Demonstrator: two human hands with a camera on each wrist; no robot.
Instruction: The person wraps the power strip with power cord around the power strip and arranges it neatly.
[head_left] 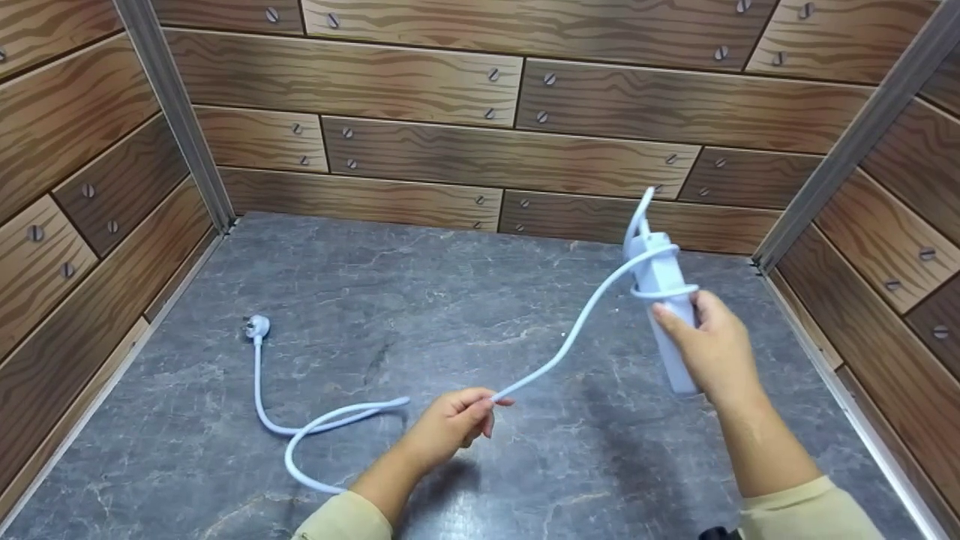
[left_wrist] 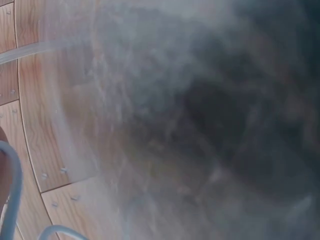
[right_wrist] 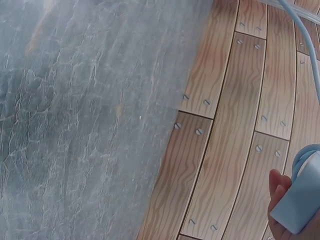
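My right hand grips a white power strip around its lower part, holding it tilted above the grey surface. Loops of its white cord wrap the upper half of the strip, and one loop sticks up past its top end. From there the cord runs down to my left hand, which pinches it between thumb and fingers. In the right wrist view, the strip and some fingers show at the lower right. Only a bit of cord and a dark sliver of hand show at the left wrist view's edge.
The cord's free end lies in a loose loop on the left of the grey marbled tabletop, ending in a plug. Wood-patterned panels wall in the back and both sides, with metal posts at the corners.
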